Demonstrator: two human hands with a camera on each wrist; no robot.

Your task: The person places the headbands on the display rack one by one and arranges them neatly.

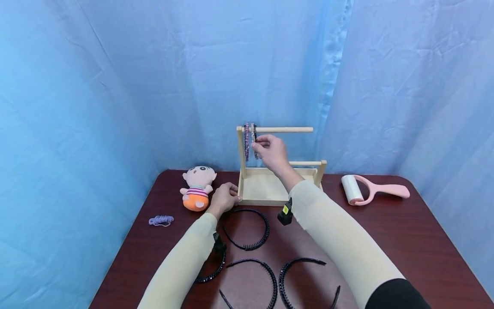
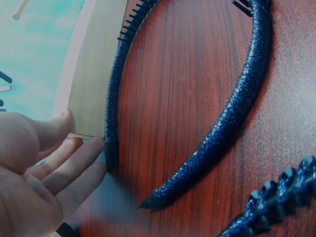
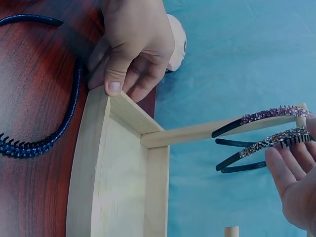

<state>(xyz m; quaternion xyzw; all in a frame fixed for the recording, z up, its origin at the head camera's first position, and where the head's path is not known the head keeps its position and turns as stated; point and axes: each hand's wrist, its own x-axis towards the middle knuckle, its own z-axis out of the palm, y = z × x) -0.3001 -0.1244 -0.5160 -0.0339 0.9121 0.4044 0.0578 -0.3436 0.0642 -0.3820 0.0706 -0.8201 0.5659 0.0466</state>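
Observation:
A light wooden rack [image 1: 262, 202] with a tray base and an upper rod [image 1: 287, 129] stands at the back of the table. My left hand [image 1: 224, 197] grips the tray's front left corner, thumb on the rim. Up at the rod, my right hand [image 1: 273, 151] pinches a silver-beaded headband [image 3: 261, 143], which hangs over it. Left of that hangs a pink-and-purple beaded headband [image 1: 246, 143], near the rod's upright. Just below my left hand, a dark glittery headband [image 2: 232, 103] lies on the table.
More dark headbands [image 1: 275, 283] [image 1: 283, 279] lie towards the front edge. A plush doll [image 1: 197, 191] and a purple cord bundle [image 1: 161, 220] are at the left. A pink-handled lint roller [image 1: 351, 189] lies right of the rack. Blue curtains [image 1: 193, 86] hang behind.

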